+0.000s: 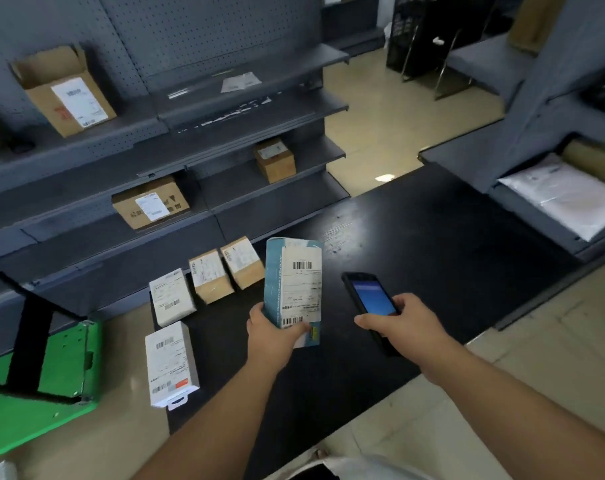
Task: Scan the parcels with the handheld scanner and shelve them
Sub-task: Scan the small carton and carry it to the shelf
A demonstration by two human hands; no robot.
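While our left hand (271, 336) grips the blue box (291, 289) and the right (403, 322) holds the scanner (372, 301), we're mid-scan, so next we probably aim at the barcode.

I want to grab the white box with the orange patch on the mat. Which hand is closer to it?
Left. The left hand, gripping the blue parcel, is just right of the white box. The right hand, holding the scanner, is farther right.
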